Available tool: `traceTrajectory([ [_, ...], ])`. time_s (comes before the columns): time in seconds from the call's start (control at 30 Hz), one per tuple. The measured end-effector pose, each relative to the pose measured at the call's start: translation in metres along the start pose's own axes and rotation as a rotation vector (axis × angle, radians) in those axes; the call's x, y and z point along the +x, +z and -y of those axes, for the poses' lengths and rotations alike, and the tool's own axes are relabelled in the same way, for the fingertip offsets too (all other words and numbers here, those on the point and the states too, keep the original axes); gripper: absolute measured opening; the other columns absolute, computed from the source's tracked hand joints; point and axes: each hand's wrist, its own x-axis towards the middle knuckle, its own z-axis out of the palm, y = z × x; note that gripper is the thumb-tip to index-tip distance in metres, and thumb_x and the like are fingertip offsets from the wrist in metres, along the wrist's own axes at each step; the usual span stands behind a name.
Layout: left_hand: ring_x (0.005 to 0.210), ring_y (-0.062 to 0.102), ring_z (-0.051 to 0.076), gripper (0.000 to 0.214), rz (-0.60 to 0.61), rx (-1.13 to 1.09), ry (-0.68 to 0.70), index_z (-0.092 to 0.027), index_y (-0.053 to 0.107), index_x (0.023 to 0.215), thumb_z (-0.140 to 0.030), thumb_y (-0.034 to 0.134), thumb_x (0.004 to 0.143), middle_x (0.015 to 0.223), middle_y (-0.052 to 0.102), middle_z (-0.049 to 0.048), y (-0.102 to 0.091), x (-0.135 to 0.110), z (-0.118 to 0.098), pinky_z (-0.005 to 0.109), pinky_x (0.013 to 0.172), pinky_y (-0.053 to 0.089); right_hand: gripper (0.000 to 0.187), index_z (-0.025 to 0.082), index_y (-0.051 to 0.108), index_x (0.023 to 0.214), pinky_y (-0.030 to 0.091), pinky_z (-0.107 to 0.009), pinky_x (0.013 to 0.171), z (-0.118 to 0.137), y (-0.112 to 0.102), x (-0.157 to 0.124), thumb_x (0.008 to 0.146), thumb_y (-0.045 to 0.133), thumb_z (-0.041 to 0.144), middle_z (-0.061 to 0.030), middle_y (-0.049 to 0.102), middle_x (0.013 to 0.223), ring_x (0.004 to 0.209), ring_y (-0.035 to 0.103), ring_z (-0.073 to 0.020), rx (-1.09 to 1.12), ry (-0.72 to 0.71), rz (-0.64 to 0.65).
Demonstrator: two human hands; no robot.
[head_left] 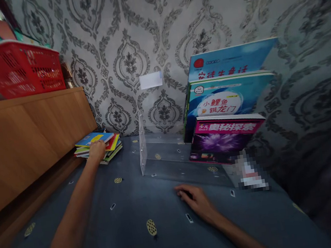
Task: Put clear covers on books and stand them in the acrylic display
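Observation:
My left hand (96, 151) reaches far forward and rests on a small stack of colourful books (106, 142) lying flat beside the wooden headboard; its fingers curl over the stack's near edge. My right hand (195, 198) lies palm down on the blue patterned bedsheet (135, 211), fingers loosely bent, holding nothing. In front of it stands a clear acrylic book stand (157, 154) with three books upright at its right end: a purple one (223, 138), a light blue one (226, 96) and a taller blue one (230, 60) behind.
A wooden headboard (24, 136) runs along the left, with a red plastic basket (17, 69) on top. Patterned grey wallpaper (139, 28) closes the back and right. A small blurred object (250, 173) lies beside the stand.

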Motion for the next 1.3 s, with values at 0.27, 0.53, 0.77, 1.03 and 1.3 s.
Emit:
traceTrajectory([
  [0.27, 0.127, 0.054, 0.034, 0.045, -0.062, 0.062, 0.167, 0.000, 0.055, 0.132, -0.003, 0.031, 0.094, 0.130, 0.060, 0.0279, 0.000, -0.077, 0.009, 0.046, 0.108, 0.041, 0.037, 0.018, 0.078, 0.100, 0.058, -0.040, 0.077, -0.003, 0.001, 0.000, 0.088, 0.048, 0.037, -0.0111, 0.078, 0.092, 0.079, 0.073, -0.0258, -0.034, -0.029, 0.012],
  [0.53, 0.138, 0.047, 0.044, 0.054, -0.170, 0.200, 0.093, -0.009, 0.049, 0.148, -0.006, 0.035, 0.096, 0.149, 0.050, 0.0263, 0.031, -0.135, -0.016, 0.063, 0.107, 0.041, 0.035, 0.020, 0.078, 0.104, 0.057, -0.040, 0.081, -0.010, 0.002, 0.001, 0.090, 0.048, 0.035, -0.0099, 0.078, 0.093, 0.085, 0.073, -0.0263, -0.068, -0.054, 0.009],
  [0.77, 0.142, 0.042, 0.046, 0.060, -0.072, 0.237, 0.036, -0.009, 0.041, 0.154, -0.002, 0.032, 0.095, 0.154, 0.041, 0.0306, 0.034, -0.147, -0.029, 0.059, 0.106, 0.047, 0.035, 0.020, 0.077, 0.103, 0.057, -0.039, 0.080, -0.008, 0.002, 0.002, 0.089, 0.048, 0.031, -0.0093, 0.078, 0.090, 0.079, 0.073, -0.0247, -0.087, -0.070, 0.010],
  [1.03, 0.151, 0.034, 0.031, 0.085, 0.310, -0.069, 0.251, -0.024, 0.033, 0.158, 0.005, 0.042, 0.079, 0.163, 0.037, 0.0125, 0.023, -0.224, -0.011, 0.047, 0.118, 0.039, 0.033, 0.019, 0.078, 0.102, 0.057, -0.038, 0.080, -0.008, 0.002, 0.002, 0.089, 0.049, 0.029, -0.0090, 0.079, 0.091, 0.082, 0.074, -0.0244, -0.079, -0.084, 0.012],
  [1.3, 0.141, 0.049, 0.023, 0.050, 0.325, -0.488, 0.414, -0.022, 0.050, 0.147, -0.031, 0.038, 0.100, 0.153, 0.052, 0.0082, 0.030, -0.221, 0.010, 0.041, 0.119, 0.038, 0.032, 0.019, 0.077, 0.105, 0.057, -0.037, 0.079, -0.013, 0.004, 0.004, 0.089, 0.051, 0.027, -0.0086, 0.079, 0.092, 0.080, 0.073, -0.0236, -0.097, -0.094, 0.025],
])
